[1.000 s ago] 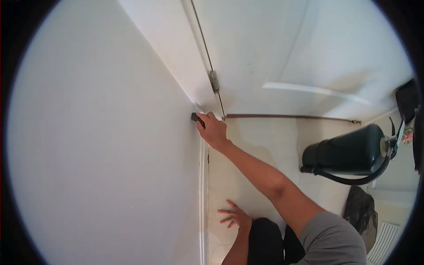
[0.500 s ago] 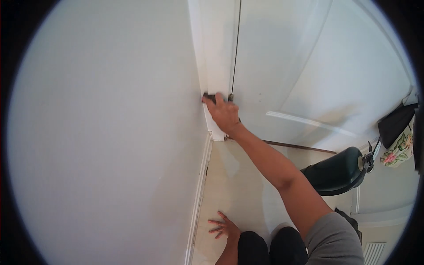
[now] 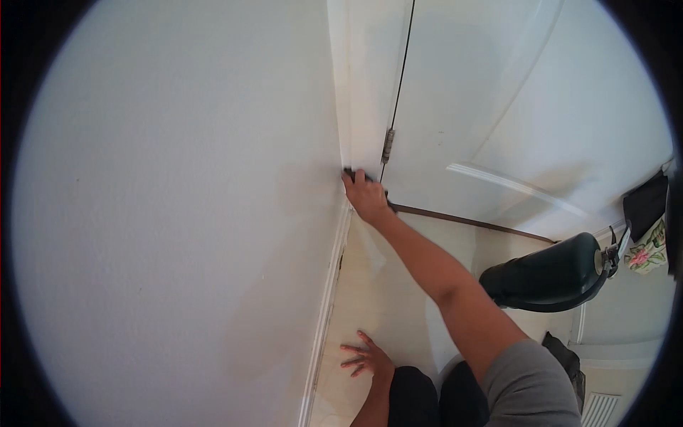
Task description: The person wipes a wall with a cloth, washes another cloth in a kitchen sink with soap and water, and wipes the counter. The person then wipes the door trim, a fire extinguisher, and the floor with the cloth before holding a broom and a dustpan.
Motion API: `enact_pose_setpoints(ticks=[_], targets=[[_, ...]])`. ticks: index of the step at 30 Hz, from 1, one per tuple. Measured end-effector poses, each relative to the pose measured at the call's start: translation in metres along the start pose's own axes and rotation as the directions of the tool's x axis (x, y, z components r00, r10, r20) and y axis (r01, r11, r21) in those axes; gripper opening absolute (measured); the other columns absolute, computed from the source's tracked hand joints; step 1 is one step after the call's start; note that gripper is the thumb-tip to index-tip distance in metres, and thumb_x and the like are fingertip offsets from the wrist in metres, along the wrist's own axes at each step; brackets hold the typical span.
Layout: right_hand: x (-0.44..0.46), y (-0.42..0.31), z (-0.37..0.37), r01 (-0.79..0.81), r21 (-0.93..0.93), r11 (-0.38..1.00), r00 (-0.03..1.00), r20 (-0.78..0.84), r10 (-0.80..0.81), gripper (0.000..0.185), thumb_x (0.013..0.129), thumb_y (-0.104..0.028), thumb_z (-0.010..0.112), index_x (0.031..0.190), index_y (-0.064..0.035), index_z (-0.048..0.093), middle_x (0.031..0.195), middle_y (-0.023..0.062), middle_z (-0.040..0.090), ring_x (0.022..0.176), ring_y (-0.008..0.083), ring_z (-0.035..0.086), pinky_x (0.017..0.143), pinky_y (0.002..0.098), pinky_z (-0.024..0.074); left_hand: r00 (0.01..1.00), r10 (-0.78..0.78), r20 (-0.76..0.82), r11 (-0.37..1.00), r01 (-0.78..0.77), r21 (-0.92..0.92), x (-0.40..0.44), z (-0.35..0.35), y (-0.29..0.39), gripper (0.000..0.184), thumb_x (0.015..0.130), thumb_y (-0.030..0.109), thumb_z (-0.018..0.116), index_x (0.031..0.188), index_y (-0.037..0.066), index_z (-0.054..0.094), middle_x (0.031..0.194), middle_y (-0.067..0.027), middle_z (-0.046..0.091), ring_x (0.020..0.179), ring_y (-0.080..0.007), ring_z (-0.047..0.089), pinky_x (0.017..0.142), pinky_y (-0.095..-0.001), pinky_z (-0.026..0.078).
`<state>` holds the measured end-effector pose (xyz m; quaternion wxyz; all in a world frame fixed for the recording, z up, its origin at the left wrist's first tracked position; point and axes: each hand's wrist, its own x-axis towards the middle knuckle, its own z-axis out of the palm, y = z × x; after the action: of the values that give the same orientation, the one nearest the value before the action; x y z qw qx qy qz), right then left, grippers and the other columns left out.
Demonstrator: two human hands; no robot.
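Note:
My right hand [image 3: 368,198] is closed round a small dark object [image 3: 358,175], most of it hidden by the fingers. It holds this low against the white door frame [image 3: 365,107], where the frame meets the wall [image 3: 178,213]. A metal hinge [image 3: 388,146] is just above and to the right of that hand. Near the bottom of the view, my left hand [image 3: 370,358] has its fingers spread over the pale floor [image 3: 388,292], beside my dark-clothed knees, and holds nothing.
A white panelled door [image 3: 469,92] fills the upper right. A dark green fire extinguisher [image 3: 548,270] with a black hose is on the right. Beyond it are a black item [image 3: 644,203] and a floral cloth [image 3: 647,250]. A white baseboard [image 3: 324,320] runs along the wall.
Over the last second, my right hand has moved up the door frame and then back down, with the dark object still in it. My left hand stays spread. The camera view has turned.

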<state>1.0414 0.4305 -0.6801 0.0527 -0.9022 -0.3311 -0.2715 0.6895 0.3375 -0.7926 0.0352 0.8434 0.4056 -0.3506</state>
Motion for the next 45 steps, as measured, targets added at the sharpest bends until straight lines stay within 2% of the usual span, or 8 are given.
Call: enact_pose_setpoints(ticks=[3, 5, 10, 14, 22, 29, 39, 45], targets=[[-0.031, -0.009, 0.031, -0.131, 0.074, 0.989, 0.959, 0.261, 0.107, 0.030, 0.084, -0.012, 0.052, 0.114, -0.0139, 0.056, 0.090, 0.0130, 0.051, 0.055, 0.0243, 0.061, 0.049, 0.0352, 0.0508, 0.935, -0.058, -0.350, 0.980, 0.121, 0.159, 0.008, 0.016, 0.004, 0.109, 0.069, 0.030, 0.074, 0.146, 0.020, -0.003, 0.139, -0.0418, 0.001, 0.111, -0.0667, 0.033, 0.063, -0.0639, 0.048], [-0.043, -0.003, 0.021, -0.215, 0.054, 0.975, 0.902, 0.393, 0.177, 0.028, 0.086, -0.013, 0.051, 0.114, -0.0133, 0.055, 0.092, 0.0137, 0.051, 0.060, 0.0264, 0.062, 0.053, 0.0366, 0.0513, 1.000, 0.007, -0.005, 1.000, -0.008, -0.018, -0.004, -0.016, -0.002, 0.098, 0.080, 0.021, 0.065, 0.145, 0.019, -0.008, 0.139, -0.0420, -0.002, 0.111, -0.0709, 0.026, 0.066, -0.0693, 0.044], [-0.039, 0.034, -0.076, -0.299, 0.485, 0.822, 0.848, -0.261, 0.462, 0.032, 0.085, -0.013, 0.059, 0.116, -0.0135, 0.054, 0.090, 0.0092, 0.056, 0.064, 0.0258, 0.061, 0.050, 0.0323, 0.0475, 0.996, -0.028, -0.088, 0.998, 0.033, 0.052, 0.003, 0.000, 0.005, 0.100, 0.078, 0.022, 0.067, 0.145, 0.018, -0.008, 0.139, -0.0420, 0.000, 0.110, -0.0700, 0.028, 0.066, -0.0672, 0.046], [-0.007, 0.108, -0.112, -0.307, 0.312, 0.899, 0.681, -0.588, 0.436, 0.032, 0.079, -0.015, 0.066, 0.110, -0.0155, 0.060, 0.086, 0.0046, 0.056, 0.056, 0.0218, 0.057, 0.046, 0.0303, 0.0451, 1.000, -0.020, -0.019, 0.994, 0.022, 0.103, 0.000, -0.010, 0.004, 0.103, 0.077, 0.023, 0.068, 0.144, 0.015, -0.009, 0.138, -0.0425, 0.000, 0.111, -0.0690, 0.029, 0.066, -0.0637, 0.048], [-0.047, 0.125, -0.081, -0.210, 0.043, 0.977, 0.875, -0.437, 0.208, 0.029, 0.070, -0.016, 0.071, 0.098, -0.0233, 0.066, 0.078, 0.0011, 0.051, 0.043, 0.0146, 0.046, 0.039, 0.0270, 0.0383, 0.991, -0.048, -0.127, 0.993, 0.061, 0.105, 0.001, -0.001, 0.005, 0.120, 0.067, 0.026, 0.077, 0.143, 0.013, -0.014, 0.137, -0.0439, -0.004, 0.111, -0.0707, 0.026, 0.068, -0.0634, 0.048], [0.101, 0.109, -0.201, -0.108, 0.123, 0.987, 0.645, -0.746, 0.164, 0.029, 0.073, -0.015, 0.070, 0.101, -0.0210, 0.066, 0.079, 0.0014, 0.052, 0.046, 0.0154, 0.049, 0.040, 0.0264, 0.0377, 0.999, -0.026, -0.034, 0.995, 0.029, 0.093, 0.003, -0.002, 0.004, 0.120, 0.068, 0.025, 0.076, 0.142, 0.013, -0.017, 0.136, -0.0446, -0.007, 0.112, -0.0711, 0.024, 0.068, -0.0626, 0.048], [0.025, 0.101, -0.093, -0.033, 0.044, 0.998, 0.851, -0.523, 0.052, 0.028, 0.074, -0.019, 0.069, 0.101, -0.0244, 0.065, 0.077, 0.0008, 0.051, 0.043, 0.0161, 0.048, 0.037, 0.0267, 0.0363, 0.998, -0.032, -0.060, 0.995, 0.037, 0.094, 0.001, -0.006, 0.007, 0.117, 0.069, 0.029, 0.075, 0.143, 0.014, -0.014, 0.137, -0.0438, -0.005, 0.112, -0.0699, 0.027, 0.067, -0.0620, 0.049], [-0.031, 0.100, -0.115, -0.247, 0.632, 0.735, 0.859, -0.208, 0.468, 0.019, 0.086, -0.028, 0.059, 0.103, -0.0183, 0.062, 0.078, 0.0048, 0.062, 0.063, 0.0267, 0.059, 0.056, 0.0341, 0.0462, 0.960, -0.054, -0.274, 0.963, 0.122, 0.239, 0.007, 0.021, 0.007, 0.111, 0.072, 0.026, 0.072, 0.144, 0.012, -0.011, 0.138, -0.0423, -0.004, 0.111, -0.0687, 0.030, 0.066, -0.0593, 0.051]])
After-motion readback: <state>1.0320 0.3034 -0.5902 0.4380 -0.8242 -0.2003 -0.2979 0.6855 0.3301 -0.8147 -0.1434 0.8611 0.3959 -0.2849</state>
